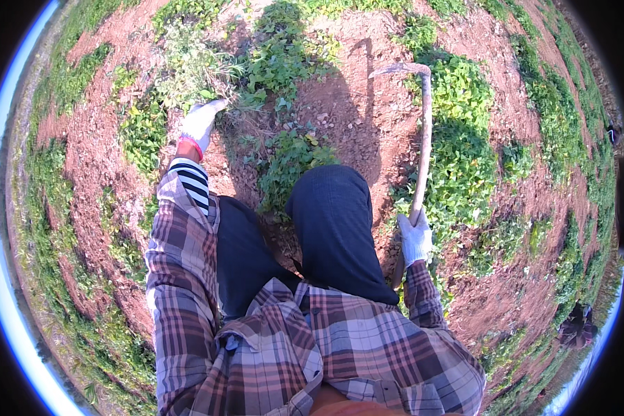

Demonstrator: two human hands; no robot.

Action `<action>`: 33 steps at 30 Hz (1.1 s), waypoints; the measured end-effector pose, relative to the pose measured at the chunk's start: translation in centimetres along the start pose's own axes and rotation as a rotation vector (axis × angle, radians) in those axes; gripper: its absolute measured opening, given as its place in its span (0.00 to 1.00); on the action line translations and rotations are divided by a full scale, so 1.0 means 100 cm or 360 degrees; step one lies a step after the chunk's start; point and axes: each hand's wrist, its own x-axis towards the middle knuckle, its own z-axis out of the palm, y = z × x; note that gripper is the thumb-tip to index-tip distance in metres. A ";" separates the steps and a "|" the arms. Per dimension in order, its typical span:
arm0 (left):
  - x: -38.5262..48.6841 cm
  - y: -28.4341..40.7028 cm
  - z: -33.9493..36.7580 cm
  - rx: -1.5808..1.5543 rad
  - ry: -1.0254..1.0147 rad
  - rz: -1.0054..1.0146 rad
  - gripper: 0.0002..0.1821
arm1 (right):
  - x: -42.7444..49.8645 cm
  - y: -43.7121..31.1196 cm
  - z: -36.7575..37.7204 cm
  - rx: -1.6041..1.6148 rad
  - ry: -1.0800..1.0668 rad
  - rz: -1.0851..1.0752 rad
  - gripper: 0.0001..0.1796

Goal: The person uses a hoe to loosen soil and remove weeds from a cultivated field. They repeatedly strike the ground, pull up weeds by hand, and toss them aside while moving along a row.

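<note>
My left hand [198, 125], in a white glove, is closed around the stems of a bunch of pale, feathery weeds [190, 65] at the upper left. Roots or dry stalks stick out on the right of that fist. On the other side, my right hand [416, 240], also gloved in white, grips the wooden handle of a hand hoe [424, 148]. Its narrow, curved metal head [400, 68] is at the far end and points left. A low leafy crop plant [294, 158] grows in front of my knees.
Reddish, crumbly soil [327, 104] lies between rows of leafy vines. Dense vines [463, 145] stand beside the hoe handle on the right. More green plants [144, 135] grow at the left. Another person [577, 327] is small at the lower right rim.
</note>
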 end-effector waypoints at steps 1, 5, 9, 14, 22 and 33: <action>0.002 -0.002 -0.001 0.0029 0.0029 0.0005 0.16 | 0.005 0.003 0.004 -0.0170 0.0055 -0.0024 0.38; 0.005 -0.007 -0.005 0.0060 -0.0056 0.0012 0.26 | -0.013 0.043 0.006 -0.0441 -0.0296 -0.0019 0.39; 0.019 -0.025 -0.021 0.0169 0.0059 0.0016 0.32 | -0.036 0.039 0.003 -0.0065 -0.0400 0.0151 0.32; 0.011 -0.019 -0.012 0.0246 0.0025 0.0044 0.34 | -0.014 0.022 -0.003 -0.0206 -0.0136 0.0028 0.34; 0.009 -0.014 -0.014 0.0270 0.0052 0.0011 0.25 | 0.043 -0.014 0.038 -0.0383 0.0035 -0.0056 0.45; 0.014 -0.029 -0.016 0.0263 0.0131 0.0032 0.20 | 0.031 0.015 0.032 0.0084 -0.0231 -0.0008 0.30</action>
